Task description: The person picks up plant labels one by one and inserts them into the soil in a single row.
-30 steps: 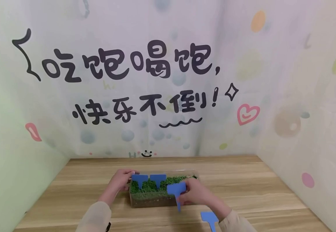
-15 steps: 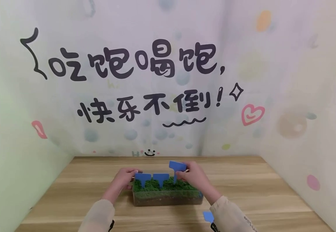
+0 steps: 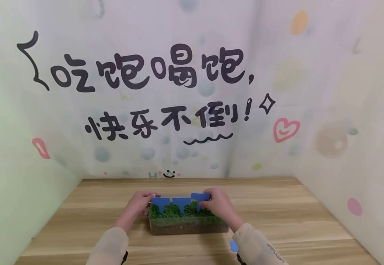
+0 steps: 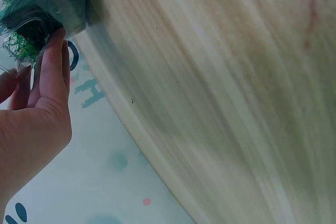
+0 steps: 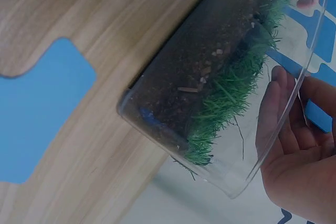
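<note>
A clear plastic box (image 3: 188, 229) of soil and green grass (image 3: 175, 217) sits on the table. My left hand (image 3: 137, 204) holds its left end; the left wrist view shows thumb and fingers at the rim (image 4: 35, 13). My right hand (image 3: 222, 204) pinches a blue T-shaped plant label (image 3: 198, 197) by its wide head, over the right half of the box. The stem's lower end goes down among the grass, its tip hidden. Two more blue plant labels, a left one (image 3: 160, 202) and a middle one (image 3: 181, 202), stand upright in the grass.
Another blue plant label (image 5: 37, 114) lies on the wooden table (image 3: 295, 221) near my right forearm, partly hidden by the sleeve (image 3: 255, 243) in the head view. A printed cloth wall (image 3: 139, 158) rises behind the table, with pale walls at both sides.
My right hand has carried the plant label from in front of the box up over the grass, then lowered it into the right half. My left hand has stayed at the box's left end.
</note>
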`<state>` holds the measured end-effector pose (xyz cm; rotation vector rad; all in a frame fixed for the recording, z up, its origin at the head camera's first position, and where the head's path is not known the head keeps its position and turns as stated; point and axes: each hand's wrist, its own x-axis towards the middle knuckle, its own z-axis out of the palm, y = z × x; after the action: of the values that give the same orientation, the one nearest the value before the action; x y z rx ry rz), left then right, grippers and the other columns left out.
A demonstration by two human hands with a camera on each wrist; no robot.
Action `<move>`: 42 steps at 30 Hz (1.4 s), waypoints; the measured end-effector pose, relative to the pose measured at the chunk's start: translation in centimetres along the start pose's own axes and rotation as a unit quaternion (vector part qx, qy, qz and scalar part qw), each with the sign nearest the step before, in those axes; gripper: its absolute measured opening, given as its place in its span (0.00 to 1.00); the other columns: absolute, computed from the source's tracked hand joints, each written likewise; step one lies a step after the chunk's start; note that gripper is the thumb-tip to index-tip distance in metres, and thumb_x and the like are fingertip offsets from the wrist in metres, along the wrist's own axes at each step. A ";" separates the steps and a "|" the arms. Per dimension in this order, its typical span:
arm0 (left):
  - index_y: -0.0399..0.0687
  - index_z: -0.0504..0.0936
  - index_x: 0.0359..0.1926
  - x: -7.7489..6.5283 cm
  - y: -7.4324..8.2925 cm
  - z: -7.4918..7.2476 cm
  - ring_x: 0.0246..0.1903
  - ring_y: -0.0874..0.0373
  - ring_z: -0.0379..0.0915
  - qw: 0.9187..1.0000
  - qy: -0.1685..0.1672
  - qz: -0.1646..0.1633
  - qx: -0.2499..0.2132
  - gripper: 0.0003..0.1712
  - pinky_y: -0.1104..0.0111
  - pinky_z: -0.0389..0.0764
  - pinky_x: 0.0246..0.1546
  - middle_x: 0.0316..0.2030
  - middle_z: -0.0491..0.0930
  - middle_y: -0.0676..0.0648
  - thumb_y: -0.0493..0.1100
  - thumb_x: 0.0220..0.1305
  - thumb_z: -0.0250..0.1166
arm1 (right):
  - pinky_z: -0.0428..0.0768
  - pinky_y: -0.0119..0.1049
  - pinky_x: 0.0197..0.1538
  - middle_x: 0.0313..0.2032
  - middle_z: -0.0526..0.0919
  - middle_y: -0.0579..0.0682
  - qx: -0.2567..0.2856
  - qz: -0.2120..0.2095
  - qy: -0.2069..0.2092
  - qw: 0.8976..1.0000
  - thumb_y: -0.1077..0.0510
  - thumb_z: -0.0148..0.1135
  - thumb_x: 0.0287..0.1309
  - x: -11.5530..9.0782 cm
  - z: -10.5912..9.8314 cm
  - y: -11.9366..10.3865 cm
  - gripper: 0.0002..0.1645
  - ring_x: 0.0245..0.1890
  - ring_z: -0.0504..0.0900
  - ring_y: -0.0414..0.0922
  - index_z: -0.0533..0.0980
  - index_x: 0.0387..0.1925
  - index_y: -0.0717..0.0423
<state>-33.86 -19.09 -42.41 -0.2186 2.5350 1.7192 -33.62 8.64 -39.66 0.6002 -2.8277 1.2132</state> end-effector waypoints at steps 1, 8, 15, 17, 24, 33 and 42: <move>0.38 0.82 0.57 0.0 0.0 0.0 0.40 0.55 0.79 1.000 -0.003 -0.001 -0.004 0.19 0.65 0.84 0.30 0.50 0.82 0.37 0.41 0.78 0.50 | 0.72 0.33 0.26 0.25 0.83 0.49 -0.008 -0.001 0.000 1.000 0.64 0.67 0.60 0.0 0.1 0.0 0.03 0.23 0.75 0.41 0.81 0.31 0.58; 0.38 0.81 0.58 0.0 -0.1 0.1 0.38 0.57 0.79 1.000 -0.005 -0.004 -0.015 0.19 0.64 0.84 0.30 0.49 0.82 0.38 0.41 0.78 0.50 | 0.71 0.33 0.26 0.23 0.81 0.47 -0.043 -0.002 0.002 0.999 0.65 0.68 0.58 0.1 0.4 0.4 0.03 0.22 0.74 0.40 0.82 0.29 0.57; 0.39 0.82 0.58 0.2 -0.1 0.1 0.39 0.56 0.79 1.000 -0.004 -0.004 -0.007 0.19 0.65 0.83 0.29 0.50 0.81 0.38 0.41 0.78 0.50 | 0.68 0.31 0.26 0.23 0.81 0.46 -0.084 0.004 0.008 0.996 0.63 0.70 0.57 0.3 0.5 0.5 0.03 0.21 0.70 0.39 0.82 0.28 0.56; 0.39 0.82 0.58 0.3 -0.1 0.1 0.38 0.57 0.78 1.000 -0.004 -0.002 -0.005 0.19 0.65 0.83 0.28 0.50 0.81 0.37 0.41 0.78 0.50 | 0.67 0.31 0.26 0.23 0.81 0.46 -0.089 0.008 0.008 0.996 0.63 0.70 0.56 0.3 0.5 0.5 0.04 0.21 0.70 0.39 0.82 0.28 0.55; 0.39 0.83 0.56 0.4 -0.1 0.1 0.37 0.57 0.78 1.000 -0.002 -0.001 -0.001 0.18 0.65 0.83 0.28 0.50 0.82 0.36 0.41 0.77 0.50 | 0.69 0.31 0.28 0.25 0.82 0.46 -0.138 -0.001 0.013 0.990 0.61 0.73 0.54 0.4 0.6 0.4 0.04 0.23 0.71 0.39 0.83 0.28 0.55; 0.39 0.83 0.56 0.2 -0.1 0.0 0.37 0.57 0.76 1.000 0.000 -0.005 0.002 0.18 0.67 0.80 0.26 0.51 0.82 0.36 0.41 0.77 0.50 | 0.76 0.36 0.31 0.31 0.87 0.49 -0.187 -0.010 0.013 0.982 0.58 0.74 0.53 0.4 1.0 0.4 0.07 0.27 0.79 0.42 0.85 0.34 0.55; 0.39 0.82 0.57 0.2 -0.1 0.1 0.40 0.55 0.78 1.000 -0.003 0.001 0.006 0.19 0.65 0.83 0.29 0.53 0.80 0.35 0.42 0.78 0.50 | 0.76 0.35 0.32 0.31 0.85 0.50 -0.105 -0.003 0.022 0.994 0.63 0.72 0.54 -0.1 0.3 0.7 0.07 0.29 0.77 0.40 0.83 0.36 0.58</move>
<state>-34.05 -19.00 -42.53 -0.2095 2.5418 1.7037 -33.75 8.87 -40.37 0.5646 -2.8626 0.8984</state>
